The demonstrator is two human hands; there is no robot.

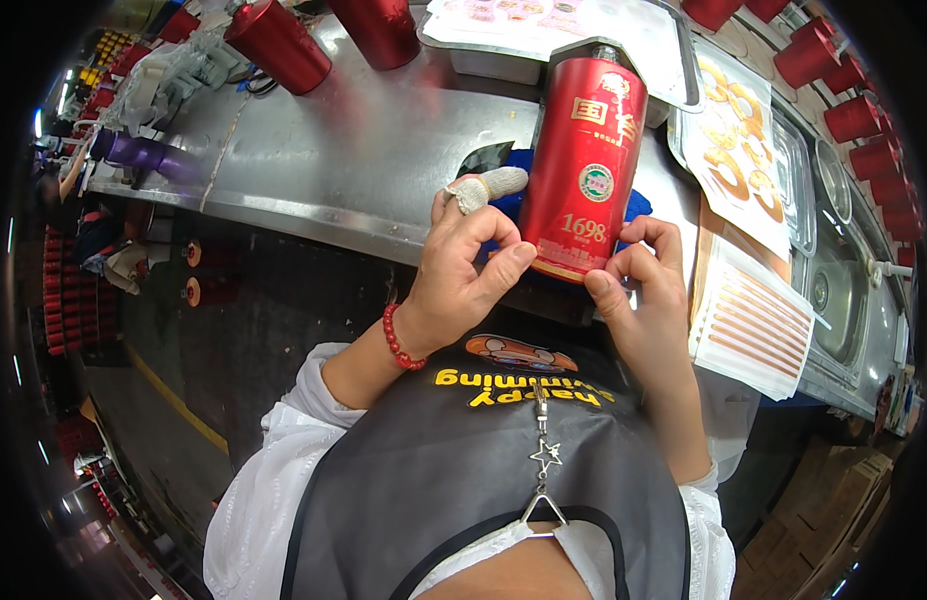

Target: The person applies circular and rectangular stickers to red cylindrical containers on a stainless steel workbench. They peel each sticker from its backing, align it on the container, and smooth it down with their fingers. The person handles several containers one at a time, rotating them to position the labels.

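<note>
A glossy red bottle (588,150) with gold lettering and a round green-and-white seal lies tilted in front of me, its neck pointing away. Beneath it, partly hidden, is a blue cloth (638,206). My left hand (463,250) grips the lower left edge of the bottle, thumb against it near the base; one of its fingers wears a knitted finger cover (490,188). At the lower right of the base, my right hand (643,275) holds on with curled fingers and thumb. Whether a thin label lies under the fingertips is too small to make out.
The metal workbench (323,150) runs across in front. Red bottles (278,45) stand at the far left, more (853,110) along the right. Sheets of gold stickers (728,150) and a sheet of copper-coloured strips (753,325) lie at right, near a metal sink (838,300).
</note>
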